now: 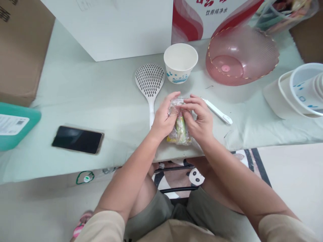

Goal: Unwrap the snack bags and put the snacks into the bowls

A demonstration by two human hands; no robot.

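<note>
A small clear plastic packet [180, 131] with green and yellow contents lies near the table's front edge, between my two hands. My left hand [165, 116] grips its upper left side, fingers bent around the film. From the right, my right hand [199, 117] pinches the top of the same packet with thumb and fingers. What exactly is inside the wrapping I cannot make out. Just behind my hands stands a white paper cup [180, 64] with blue print. A white slotted skimmer [150, 82] lies to the left, its handle partly behind my left hand. A white utility knife [218, 111] rests at the right.
On the left are a black phone [78, 139], a green container [17, 126] and a cardboard box [22, 53]. A white box [113, 30] stands at the back. A pink translucent bowl [239, 57] and white tubs [282, 97] holding paper cups are on the right.
</note>
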